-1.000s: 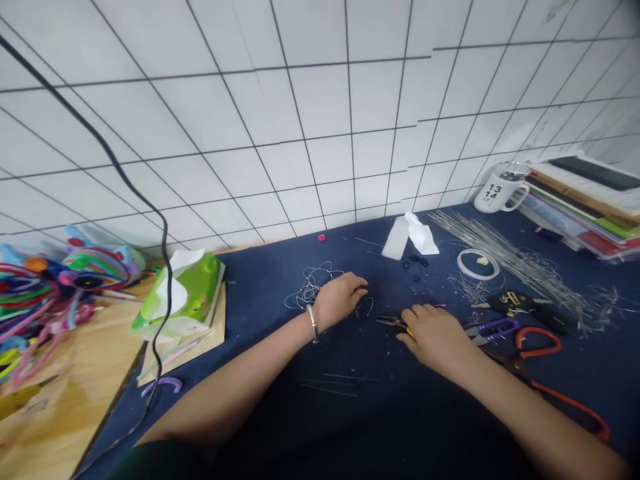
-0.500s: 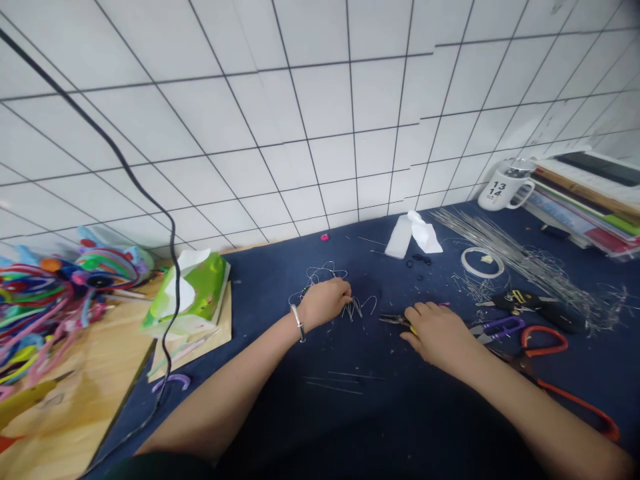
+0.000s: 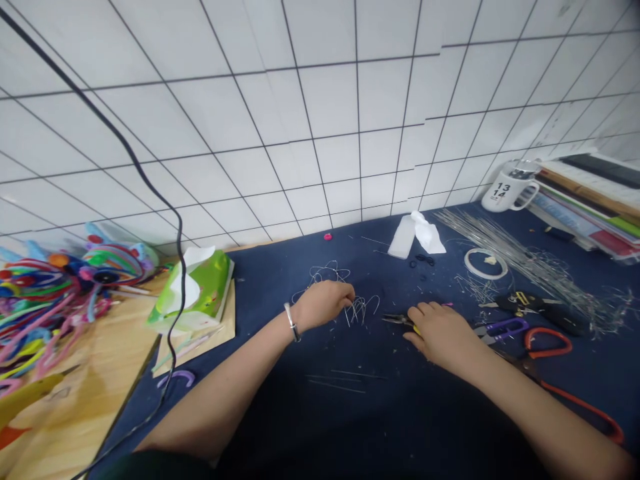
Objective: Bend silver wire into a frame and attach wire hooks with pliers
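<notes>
My left hand (image 3: pixel 324 303), with a silver bangle at the wrist, has its fingers pinched together over the dark blue cloth. What lies between the fingertips, if anything, is hidden. Just right of them lies a bunch of bent wires (image 3: pixel 358 311), hook-shaped at the top. Thin looped wire (image 3: pixel 330 268) shows behind the same hand. My right hand (image 3: pixel 443 335) is closed over a pair of pliers (image 3: pixel 397 319); their dark narrow jaws point left toward the bent wires, and a bit of yellow handle shows. Several straight wires (image 3: pixel 345 381) lie nearer to me.
Purple-handled scissors (image 3: pixel 510 330), red-handled shears (image 3: pixel 555 341), a wire coil (image 3: pixel 485 265) and a long wire bundle (image 3: pixel 515 250) lie right. A mug (image 3: pixel 501 192) stands by stacked books. Left are a green tissue pack (image 3: pixel 213 283) and a hanging black cable (image 3: pixel 183 267).
More of the bent wires shows beside my left fingertips, which have drawn back slightly from over them. My right hand stays on the pliers. The whole view has shifted a little.
</notes>
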